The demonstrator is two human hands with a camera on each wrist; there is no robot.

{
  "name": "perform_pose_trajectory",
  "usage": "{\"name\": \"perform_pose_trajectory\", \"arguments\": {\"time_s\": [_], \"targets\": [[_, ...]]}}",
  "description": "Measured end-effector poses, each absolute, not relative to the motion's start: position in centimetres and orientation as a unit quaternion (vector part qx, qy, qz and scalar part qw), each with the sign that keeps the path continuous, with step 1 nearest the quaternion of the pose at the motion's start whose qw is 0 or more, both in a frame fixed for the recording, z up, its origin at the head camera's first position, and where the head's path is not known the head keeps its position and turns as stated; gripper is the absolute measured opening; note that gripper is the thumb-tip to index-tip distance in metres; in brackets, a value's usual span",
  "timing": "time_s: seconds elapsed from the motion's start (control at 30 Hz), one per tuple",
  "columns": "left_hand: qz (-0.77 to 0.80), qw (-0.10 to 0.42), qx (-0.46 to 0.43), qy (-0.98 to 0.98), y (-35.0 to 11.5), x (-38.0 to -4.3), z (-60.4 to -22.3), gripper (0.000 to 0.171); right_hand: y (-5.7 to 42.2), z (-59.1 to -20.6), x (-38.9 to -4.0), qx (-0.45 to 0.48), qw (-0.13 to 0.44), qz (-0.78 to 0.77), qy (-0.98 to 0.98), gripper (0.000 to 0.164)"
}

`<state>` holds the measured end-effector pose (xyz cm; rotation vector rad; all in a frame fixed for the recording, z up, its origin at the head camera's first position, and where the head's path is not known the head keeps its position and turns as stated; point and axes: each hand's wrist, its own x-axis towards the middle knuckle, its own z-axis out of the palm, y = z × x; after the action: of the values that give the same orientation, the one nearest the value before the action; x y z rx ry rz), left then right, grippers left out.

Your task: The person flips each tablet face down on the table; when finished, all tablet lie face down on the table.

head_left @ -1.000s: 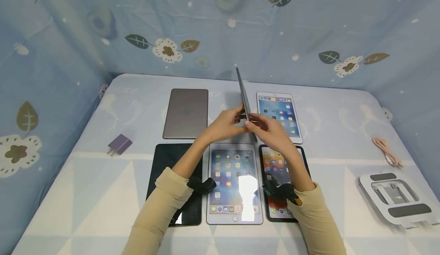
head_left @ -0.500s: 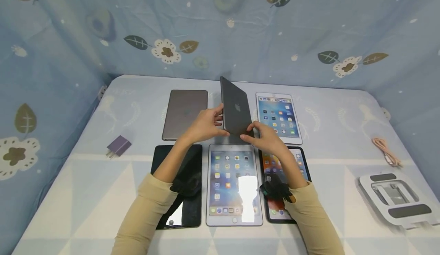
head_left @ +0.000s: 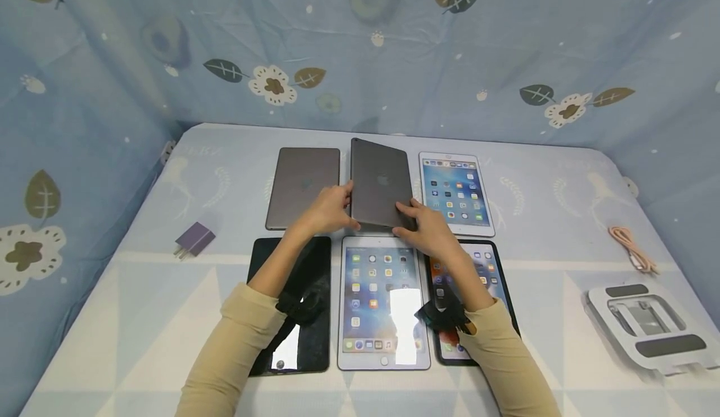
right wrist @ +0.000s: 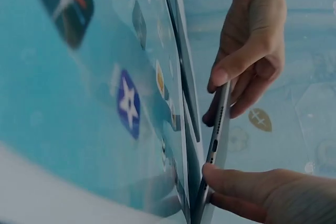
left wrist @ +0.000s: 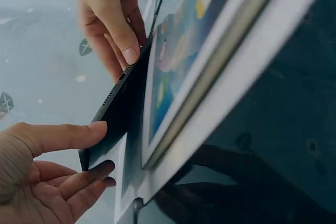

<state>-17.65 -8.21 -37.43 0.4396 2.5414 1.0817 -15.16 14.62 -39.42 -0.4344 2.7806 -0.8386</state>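
Both hands hold a dark grey tablet point(head_left: 382, 182), its back with a pale logo facing up, slightly tilted over the sheet in the back row. My left hand point(head_left: 328, 211) grips its left edge, thumb at the near-left corner. My right hand point(head_left: 425, 228) pinches the near-right corner, fingertips on the back and thumb under the near edge. In the left wrist view the tablet's edge point(left wrist: 123, 76) shows a charging port and speaker holes. Close in front lies a white tablet point(head_left: 384, 304) with its screen lit.
Another grey tablet point(head_left: 304, 189) lies face down at left, a small white one point(head_left: 457, 192) at right. A black tablet point(head_left: 289, 304) and a black-framed lit one point(head_left: 486, 267) lie under the forearms. Farther out are a purple charger point(head_left: 194, 239), pink cable point(head_left: 632, 248) and white stand point(head_left: 652, 323).
The grey tablet has come down from nearly on edge to almost flat, its back turning upward, and shifted left. The left hand has moved left and slightly nearer; both hands keep their hold.
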Motion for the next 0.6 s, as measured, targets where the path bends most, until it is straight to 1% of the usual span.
{"name": "perform_pose_trajectory", "arguments": {"time_s": [0.37,0.6], "targets": [[0.316,0.162,0.142,0.924,-7.9,-18.0,-38.6,0.097,13.7,-39.8,-14.9,-0.132,0.061,-0.252,0.957,0.055],[0.282,0.143,0.139,0.938,-7.2,-17.5,-38.6,0.092,13.4,-40.1,-14.7,-0.117,0.057,-0.238,0.963,0.055]]}}
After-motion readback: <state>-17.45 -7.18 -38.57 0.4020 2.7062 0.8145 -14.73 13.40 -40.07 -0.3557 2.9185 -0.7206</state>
